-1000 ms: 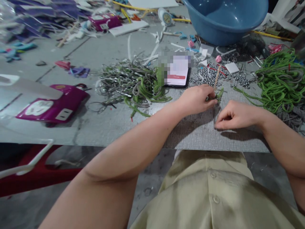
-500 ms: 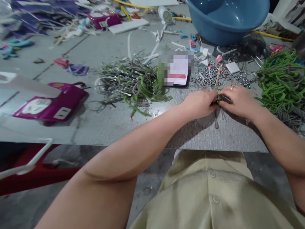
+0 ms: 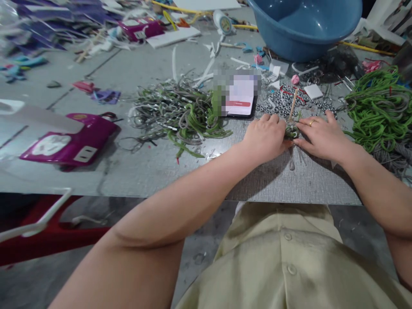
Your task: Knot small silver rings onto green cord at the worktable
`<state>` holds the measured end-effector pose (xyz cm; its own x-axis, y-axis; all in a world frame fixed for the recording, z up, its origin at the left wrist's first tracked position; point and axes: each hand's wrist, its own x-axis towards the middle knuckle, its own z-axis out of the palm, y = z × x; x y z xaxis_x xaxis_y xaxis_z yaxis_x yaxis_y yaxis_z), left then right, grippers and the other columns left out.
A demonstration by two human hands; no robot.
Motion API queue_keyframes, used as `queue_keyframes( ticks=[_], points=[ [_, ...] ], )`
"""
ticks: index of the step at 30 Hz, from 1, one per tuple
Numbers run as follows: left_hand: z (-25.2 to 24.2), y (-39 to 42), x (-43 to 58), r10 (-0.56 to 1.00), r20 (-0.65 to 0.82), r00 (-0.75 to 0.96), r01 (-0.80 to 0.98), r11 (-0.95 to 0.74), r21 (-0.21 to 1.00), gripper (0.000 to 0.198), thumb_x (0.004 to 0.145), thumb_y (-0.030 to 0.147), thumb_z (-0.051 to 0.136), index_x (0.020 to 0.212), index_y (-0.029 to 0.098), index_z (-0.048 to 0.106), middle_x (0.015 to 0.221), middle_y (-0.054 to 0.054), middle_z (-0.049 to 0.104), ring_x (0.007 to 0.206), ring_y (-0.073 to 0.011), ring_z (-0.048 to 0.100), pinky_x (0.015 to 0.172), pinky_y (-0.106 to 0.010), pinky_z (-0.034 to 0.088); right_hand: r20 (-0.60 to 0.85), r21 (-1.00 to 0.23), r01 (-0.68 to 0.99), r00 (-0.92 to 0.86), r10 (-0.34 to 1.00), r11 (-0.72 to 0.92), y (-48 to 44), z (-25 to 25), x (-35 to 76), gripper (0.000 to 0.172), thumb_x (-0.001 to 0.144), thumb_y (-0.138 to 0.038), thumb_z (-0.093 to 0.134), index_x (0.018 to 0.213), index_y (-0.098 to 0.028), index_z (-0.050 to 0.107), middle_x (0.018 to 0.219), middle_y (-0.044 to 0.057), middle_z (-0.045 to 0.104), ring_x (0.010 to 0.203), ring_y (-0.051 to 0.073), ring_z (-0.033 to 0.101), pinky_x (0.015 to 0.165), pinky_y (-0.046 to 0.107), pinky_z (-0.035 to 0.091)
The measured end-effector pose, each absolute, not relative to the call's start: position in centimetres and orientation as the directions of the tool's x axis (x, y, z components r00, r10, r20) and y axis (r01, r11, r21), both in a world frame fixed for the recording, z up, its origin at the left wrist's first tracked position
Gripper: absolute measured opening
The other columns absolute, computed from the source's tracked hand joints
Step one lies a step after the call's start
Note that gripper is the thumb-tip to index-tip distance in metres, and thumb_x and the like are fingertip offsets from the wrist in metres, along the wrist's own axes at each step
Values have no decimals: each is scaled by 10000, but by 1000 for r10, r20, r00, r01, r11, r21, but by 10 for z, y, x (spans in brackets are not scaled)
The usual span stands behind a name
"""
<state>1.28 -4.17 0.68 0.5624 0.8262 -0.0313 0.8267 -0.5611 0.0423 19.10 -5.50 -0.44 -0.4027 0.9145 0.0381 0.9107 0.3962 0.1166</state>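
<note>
My left hand is closed with its fingers curled, its tips on a short piece of green and grey cord at the table's front. My right hand, with a ring on one finger, pinches the right side of that cord between thumb and index finger; its other fingers are raised. Fingers partly hide the cord. Just beyond it a thin wooden stick stands tilted up. Small shiny metal beads or nuts lie scattered behind my hands. A thin grey loop lies just below them.
Left of my hands are a phone and a heap of green and grey cords with silver parts. More green cords lie right. A blue basin stands behind. Purple plastic devices and scraps lie left.
My hands have moved slightly apart, the left one shifting left and flattening over the table. More of the green cord shows between them. Fingers of my right hand have lifted.
</note>
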Motion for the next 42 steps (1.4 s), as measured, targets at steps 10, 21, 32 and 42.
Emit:
queue_keyframes(
  ticks=[10, 21, 32, 42],
  points=[
    [0, -48, 16, 812, -138, 566, 822, -569, 28, 691, 1018, 448, 340, 1527, -20, 342, 1617, -261, 313, 1526, -366, 278, 1215, -535, 247, -66, 117, 932, -336, 939, 342, -53, -6, 191, 560, 1003, -430, 368, 1418, -103, 554, 1509, 208, 513, 1396, 392, 465, 1142, 759, 141],
    [2, -42, 14, 856, -210, 473, 877, -481, 13, 900, 976, 623, 302, 1566, -52, 220, 1644, -285, 191, 1554, -402, 164, 1233, -584, 159, -72, 139, 956, -251, 965, 259, -51, -11, 195, 786, 977, -606, 311, 1475, -20, 477, 1527, 293, 444, 1452, 437, 376, 1136, 789, 63],
    [2, -43, 14, 879, -180, 442, 893, -451, -9, 955, 949, 678, 321, 1553, -60, 255, 1628, -310, 223, 1538, -438, 186, 1224, -576, 169, 73, 160, 957, -256, 964, 242, -44, -33, 214, 962, 902, -803, 168, 1406, -103, 593, 1426, 278, 564, 1387, 490, 421, 1089, 815, 37],
    [5, -41, 8, 862, -58, 503, 864, -500, 65, 868, 938, 609, 449, 1566, 31, 290, 1654, -256, 216, 1553, -426, 141, 1234, -605, 117, 166, -4, 916, -394, 904, 400, -47, 1, 199, 324, 973, -353, 485, 1113, -208, 739, 1175, 129, 717, 1155, 327, 598, 1017, 535, 403]
  ],
)
